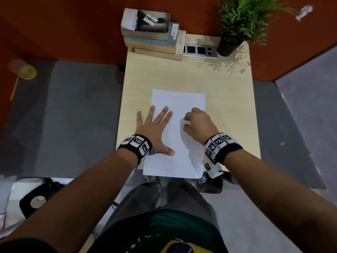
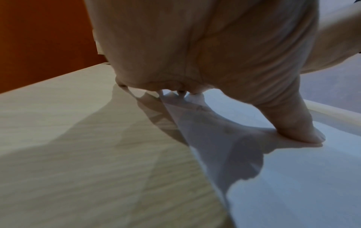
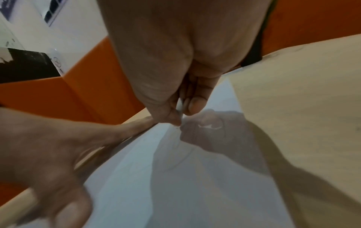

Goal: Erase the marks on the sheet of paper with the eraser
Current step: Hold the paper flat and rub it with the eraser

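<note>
A white sheet of paper (image 1: 179, 99) lies on the light wooden desk (image 1: 145, 73), its near edge hanging over the desk's front. A small dark mark (image 1: 180, 107) shows near the sheet's middle. My left hand (image 1: 155, 128) lies flat with fingers spread on the sheet's left edge, thumb (image 2: 304, 132) pressing the paper (image 2: 293, 177). My right hand (image 1: 197, 123) is curled over the sheet's right part and pinches a small white eraser (image 1: 182, 121) between thumb and fingers; in the right wrist view only a sliver of the eraser (image 3: 180, 106) shows above the paper (image 3: 195, 185).
A stack of books (image 1: 151, 31) stands at the desk's far left, a grey socket panel (image 1: 199, 50) beside it, and a potted plant (image 1: 235, 24) at the far right. Orange walls surround the desk. Grey floor lies on both sides.
</note>
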The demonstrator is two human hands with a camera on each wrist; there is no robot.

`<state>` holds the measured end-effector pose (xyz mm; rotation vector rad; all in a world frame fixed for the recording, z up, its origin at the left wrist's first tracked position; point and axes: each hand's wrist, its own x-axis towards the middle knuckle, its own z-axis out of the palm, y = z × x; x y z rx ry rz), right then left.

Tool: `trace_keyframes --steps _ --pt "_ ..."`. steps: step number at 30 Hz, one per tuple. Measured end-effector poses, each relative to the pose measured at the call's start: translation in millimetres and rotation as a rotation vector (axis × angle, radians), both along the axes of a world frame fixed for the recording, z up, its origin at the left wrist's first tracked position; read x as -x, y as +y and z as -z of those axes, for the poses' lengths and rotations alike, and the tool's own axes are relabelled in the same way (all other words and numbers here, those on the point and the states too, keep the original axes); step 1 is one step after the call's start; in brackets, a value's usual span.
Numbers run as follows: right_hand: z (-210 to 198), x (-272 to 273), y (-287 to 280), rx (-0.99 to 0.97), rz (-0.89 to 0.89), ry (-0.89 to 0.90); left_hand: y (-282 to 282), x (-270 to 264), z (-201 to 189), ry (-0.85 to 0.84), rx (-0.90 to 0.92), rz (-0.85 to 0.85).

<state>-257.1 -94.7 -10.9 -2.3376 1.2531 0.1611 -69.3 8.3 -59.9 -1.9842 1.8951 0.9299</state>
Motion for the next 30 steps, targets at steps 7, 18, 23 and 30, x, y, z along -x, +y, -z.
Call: trace_keyframes --steps 7,18,23,30 --pt "-1 7 22 -0.077 -0.174 0.016 0 0 -1 -0.007 0.007 0.001" --pt "8 46 35 -0.054 -0.031 -0.037 -10 20 -9 0.003 0.032 0.013" --pt "3 34 31 -0.043 -0.068 0.003 -8 17 -1 -0.012 0.062 0.013" --pt "-7 5 16 -0.057 -0.097 0.011 -8 14 4 -0.031 0.07 0.028"
